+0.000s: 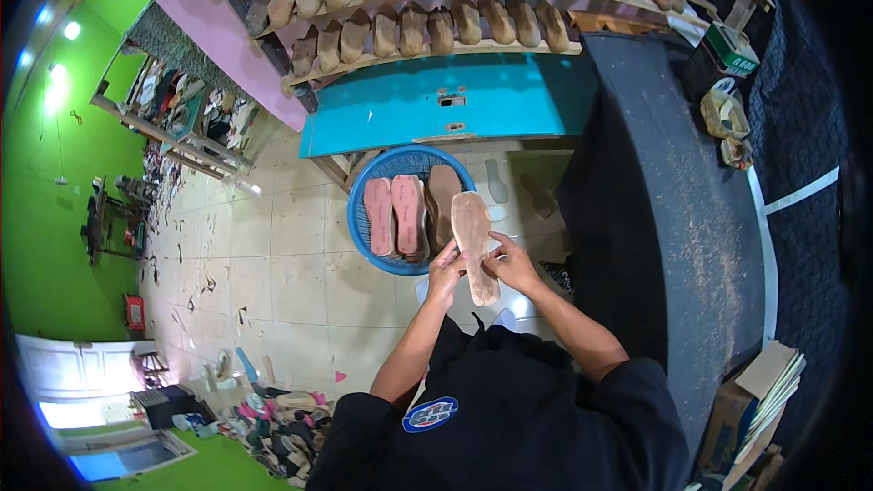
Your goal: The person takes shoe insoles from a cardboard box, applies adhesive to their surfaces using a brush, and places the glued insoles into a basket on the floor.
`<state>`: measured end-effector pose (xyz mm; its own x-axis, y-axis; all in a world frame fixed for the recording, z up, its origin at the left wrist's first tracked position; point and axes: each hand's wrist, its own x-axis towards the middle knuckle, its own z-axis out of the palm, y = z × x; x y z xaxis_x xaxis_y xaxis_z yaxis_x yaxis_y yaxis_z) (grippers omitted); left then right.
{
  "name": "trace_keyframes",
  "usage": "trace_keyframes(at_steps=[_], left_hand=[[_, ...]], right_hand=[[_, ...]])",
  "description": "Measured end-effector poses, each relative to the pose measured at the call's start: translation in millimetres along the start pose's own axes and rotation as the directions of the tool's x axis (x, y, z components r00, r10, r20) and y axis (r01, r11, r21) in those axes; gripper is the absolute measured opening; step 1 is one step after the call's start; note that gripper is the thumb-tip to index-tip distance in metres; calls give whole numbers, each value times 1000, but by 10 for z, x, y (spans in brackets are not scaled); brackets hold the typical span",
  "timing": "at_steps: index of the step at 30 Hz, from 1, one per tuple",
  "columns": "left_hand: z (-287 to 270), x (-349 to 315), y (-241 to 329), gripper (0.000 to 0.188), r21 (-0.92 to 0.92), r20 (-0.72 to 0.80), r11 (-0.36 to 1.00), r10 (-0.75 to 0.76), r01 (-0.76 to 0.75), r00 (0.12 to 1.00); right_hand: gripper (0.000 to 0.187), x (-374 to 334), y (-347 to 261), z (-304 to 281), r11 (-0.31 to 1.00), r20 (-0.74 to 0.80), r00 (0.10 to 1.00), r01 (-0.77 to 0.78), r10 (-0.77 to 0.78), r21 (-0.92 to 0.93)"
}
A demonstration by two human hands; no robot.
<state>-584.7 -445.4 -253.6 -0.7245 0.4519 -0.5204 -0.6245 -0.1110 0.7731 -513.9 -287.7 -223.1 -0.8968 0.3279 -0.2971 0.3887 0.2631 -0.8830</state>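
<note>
Just right of frame centre, your left hand and right hand grip the tan sole between them, its long axis running up-frame, left hand nearer the blue basket

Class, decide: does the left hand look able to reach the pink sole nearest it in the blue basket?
Probably yes: the left hand is near the blue basket, and nothing covers that pink sole. It might need to release the tan sole, which the right hand also holds.
</note>
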Motion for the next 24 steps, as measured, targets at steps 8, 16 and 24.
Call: trace_keyframes(at_steps=[8,16,24], left_hand=[[-995,444,91,50,147,-80,989,-2,14,997],[-1725,1213,31,46,416,-86,908,99,-54,991],[-2072,1813,-53,53,647,-210,743,-43,172,977]], right_hand=[[65,606,163,1008,999,24,998,-51,51,3],[68,1201,305,1770,992,-8,992,-128,128,22],[59,1707,218,2266,994,-192,976,-103,97,-20]])
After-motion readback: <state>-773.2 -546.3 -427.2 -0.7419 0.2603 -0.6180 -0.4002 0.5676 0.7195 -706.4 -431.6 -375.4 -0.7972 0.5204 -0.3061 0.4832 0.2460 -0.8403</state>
